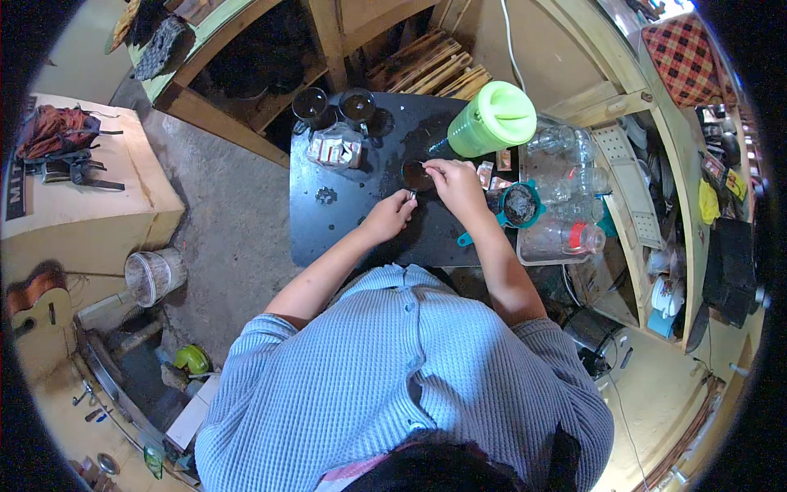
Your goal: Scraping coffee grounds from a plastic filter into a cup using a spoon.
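On the dark table (350, 227), my left hand (391, 215) grips the handle of a glass mug (418, 177) with dark liquid in it. Above the mug, my right hand (452, 181) pinches what looks like the end of a thin spoon. Two more glass mugs with dark contents (310, 104) stand at the far left, behind a clear plastic bag of small packets (335, 149). A light green lidded pitcher (486, 123) is beyond my right hand. Torn sachets (484, 174) and a teal strainer with dark residue (520, 204) lie to its right.
A tray (535, 259) of clear bottles and jars (559, 237) borders the table's right side. Stacked wood (424, 64) lies behind the table. A white bucket (155, 277) stands on the floor at left. Shelves with kitchenware (667, 295) are at right.
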The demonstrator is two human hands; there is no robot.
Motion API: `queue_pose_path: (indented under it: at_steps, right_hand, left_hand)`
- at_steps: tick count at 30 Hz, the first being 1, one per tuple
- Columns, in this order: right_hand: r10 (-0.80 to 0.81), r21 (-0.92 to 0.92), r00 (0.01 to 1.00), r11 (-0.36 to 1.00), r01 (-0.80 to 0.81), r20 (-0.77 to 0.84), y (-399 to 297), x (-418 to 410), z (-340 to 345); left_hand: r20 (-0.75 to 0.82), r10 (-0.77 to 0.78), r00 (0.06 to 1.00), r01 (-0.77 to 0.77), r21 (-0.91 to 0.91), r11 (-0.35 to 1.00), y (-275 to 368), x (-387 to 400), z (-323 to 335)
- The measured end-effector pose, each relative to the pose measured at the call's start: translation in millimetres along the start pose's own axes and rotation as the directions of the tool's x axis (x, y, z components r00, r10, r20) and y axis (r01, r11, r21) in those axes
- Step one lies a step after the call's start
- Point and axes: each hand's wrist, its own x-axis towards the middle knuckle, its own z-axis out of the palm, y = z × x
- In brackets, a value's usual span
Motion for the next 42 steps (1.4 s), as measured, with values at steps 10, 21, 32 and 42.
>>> queue_pose_path:
  at_steps: [10,21,32,42]
  right_hand:
    - [0.105,0.02,0.994,0.994,-0.105,-0.002,-8,-11,11]
    - [0.096,-0.13,0.99,0.985,-0.11,-0.107,-5,-18,10]
    - [0.053,-0.053,0.996,0.997,-0.057,-0.077,-8,-13,11]
    - [0.136,0.182,0.991,0.974,-0.132,-0.009,-27,-32,30]
  left_hand:
    - [-0.096,0.146,0.985,-0.106,0.333,0.937,3,-1,-5]
    - [-0.143,0.059,0.988,0.02,0.495,0.869,24,3,-7]
    - [-0.088,0.158,0.984,-0.087,0.534,0.841,5,12,-27]
    - [0.009,0.091,0.996,-0.077,0.616,0.784,1,5,-46]
